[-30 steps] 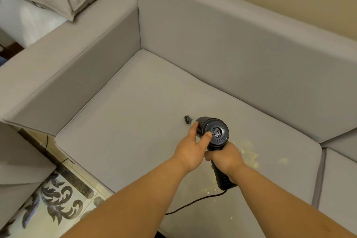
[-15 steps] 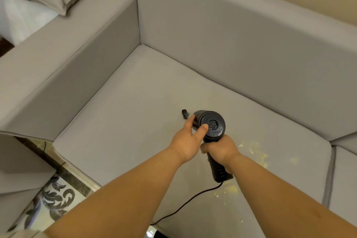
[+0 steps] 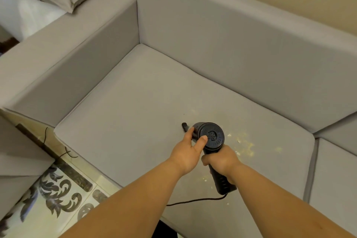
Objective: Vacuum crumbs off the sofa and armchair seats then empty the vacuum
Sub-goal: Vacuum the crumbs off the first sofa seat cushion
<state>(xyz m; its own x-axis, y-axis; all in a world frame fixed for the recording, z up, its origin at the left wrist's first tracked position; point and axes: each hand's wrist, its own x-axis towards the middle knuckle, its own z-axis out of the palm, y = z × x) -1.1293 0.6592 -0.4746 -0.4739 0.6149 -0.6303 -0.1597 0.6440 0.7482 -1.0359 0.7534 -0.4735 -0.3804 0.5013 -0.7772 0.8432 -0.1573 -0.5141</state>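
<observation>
On the grey sofa seat [image 3: 135, 121], beside the armrest, a person steadies a black handheld vacuum [image 3: 211, 137] with both hands, apparently to guide its nozzle [image 3: 184, 126] over the cushion. The right hand [image 3: 222, 160] wraps closed around the handle; the left hand [image 3: 186, 152] cups the motor body, thumb on its vented rear cap. Pale crumbs [image 3: 245, 146] lie just right of the vacuum, likely next. No dust bin contents show.

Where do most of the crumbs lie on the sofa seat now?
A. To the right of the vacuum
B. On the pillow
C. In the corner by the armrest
A: the pale crumbs lie scattered on the seat cushion just right of the black vacuum.
</observation>
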